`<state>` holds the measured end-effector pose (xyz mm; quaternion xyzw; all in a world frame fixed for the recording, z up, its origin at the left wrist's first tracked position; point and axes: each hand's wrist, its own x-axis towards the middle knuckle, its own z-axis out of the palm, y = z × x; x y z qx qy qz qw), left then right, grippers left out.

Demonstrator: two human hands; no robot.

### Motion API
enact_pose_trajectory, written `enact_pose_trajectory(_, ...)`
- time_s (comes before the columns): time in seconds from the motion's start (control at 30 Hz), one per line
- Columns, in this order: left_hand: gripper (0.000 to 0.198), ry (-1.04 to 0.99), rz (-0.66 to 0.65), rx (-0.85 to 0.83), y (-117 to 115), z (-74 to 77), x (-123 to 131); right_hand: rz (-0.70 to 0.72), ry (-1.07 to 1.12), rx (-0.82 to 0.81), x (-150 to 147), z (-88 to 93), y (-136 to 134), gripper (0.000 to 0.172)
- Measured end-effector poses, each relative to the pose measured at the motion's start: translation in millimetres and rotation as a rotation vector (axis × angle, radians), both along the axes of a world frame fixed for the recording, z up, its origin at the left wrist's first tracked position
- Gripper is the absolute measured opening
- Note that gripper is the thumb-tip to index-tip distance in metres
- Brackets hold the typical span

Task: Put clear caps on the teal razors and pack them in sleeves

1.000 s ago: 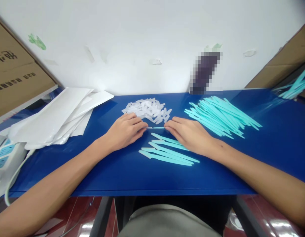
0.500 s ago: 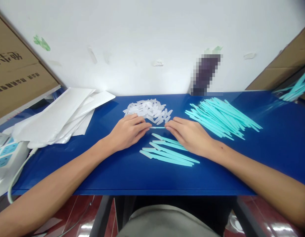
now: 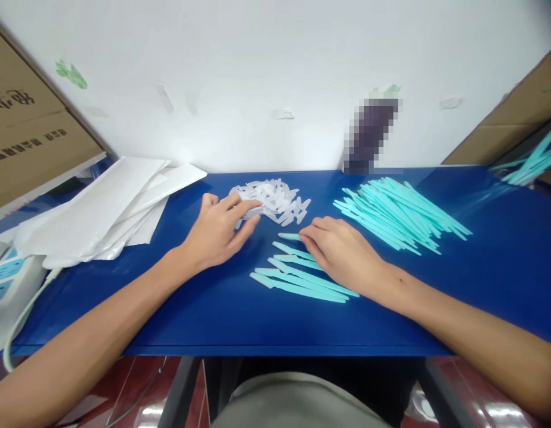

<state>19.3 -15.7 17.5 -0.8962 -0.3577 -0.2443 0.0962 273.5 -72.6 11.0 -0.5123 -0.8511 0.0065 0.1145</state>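
One teal stick (image 3: 288,236), clamped in fingers of R hand (image 3: 342,248), juts L, long axis approx. side-to-side; L hand (image 3: 216,229), fingers apart, is nearer white pile (image 3: 279,197).

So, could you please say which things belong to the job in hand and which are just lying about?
Seemingly in use: turquoise razor in right hand; razor row; razor pile; translucent caps.

Seemingly idle: white packaging; power strip; printed cardboard box.

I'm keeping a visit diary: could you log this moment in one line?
left hand: open, at white pieces | right hand: pinching turquoise stick | nearby: turquoise pile
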Motion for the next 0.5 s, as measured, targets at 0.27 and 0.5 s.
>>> enact_pose_trajectory(0.27,0.028,-0.139,0.080,-0.208,4,1.9,-6,-0.368,-0.396,0.062,45,26.3,16,0.034)
enact_pose_trajectory(0.5,0.045,-0.046,-0.009,-0.159,3,0.9,-5,-0.388,-0.479,-0.226,83,26.5,31,0.027)
